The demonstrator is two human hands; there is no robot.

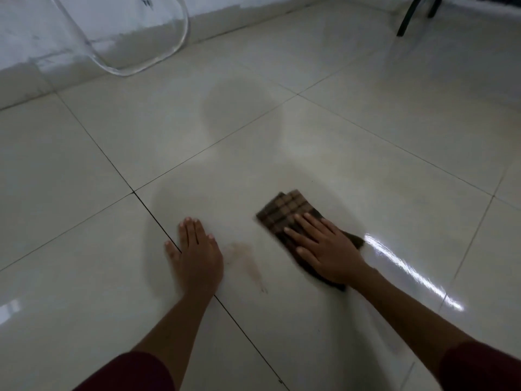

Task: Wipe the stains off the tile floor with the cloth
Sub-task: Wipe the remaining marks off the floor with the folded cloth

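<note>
Glossy pale tile floor [366, 122] with dark grout lines runs to a white wall [42, 38]. Right hand [328, 249] presses flat, fingers straight, on the brown checked cloth [284, 211]. Left hand [197, 249] lies flat, holding nothing, just beside a faint brownish stain [248, 263] between the hands.

Room is dim & greyish. A bright streak of glare shines on the tile floor [366, 170] at right, w/ a small one at far left. Soft shadow sits mid-floor. Cloth [284, 211] edges look blurry. Tile lines bend near pic edges.
</note>
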